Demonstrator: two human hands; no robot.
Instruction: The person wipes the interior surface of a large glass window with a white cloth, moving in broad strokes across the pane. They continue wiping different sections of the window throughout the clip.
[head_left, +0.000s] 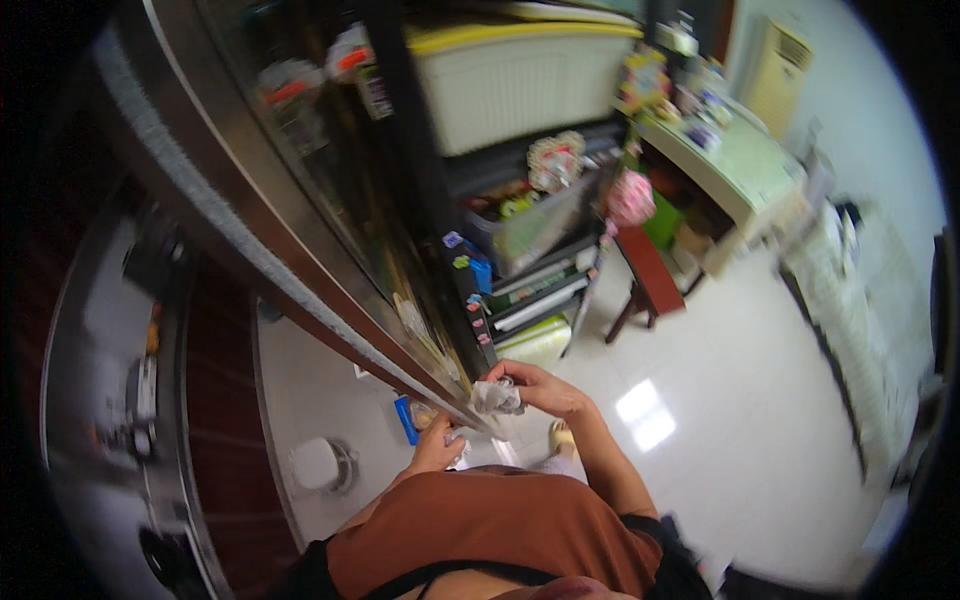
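A crumpled pale cloth or tissue (497, 397) is gripped in my right hand (545, 388), close to the near side of a sliding door's edge (476, 420). On the other side of that edge is my left hand (437, 448), with something whitish and crumpled (459, 448) at its fingers, partly hidden; what it is cannot be told. The door has a brown frame with a grey fuzzy strip (247, 240) running along it. Both hands are low in front of my body.
Left of the door are a white stool (315, 463), a blue box (406, 420) on the floor and a counter (112, 315). Shelving with a grey bin (525, 232) stands ahead. A red stool (649, 271), a desk (739, 161) and a bed (855, 300) are to the right.
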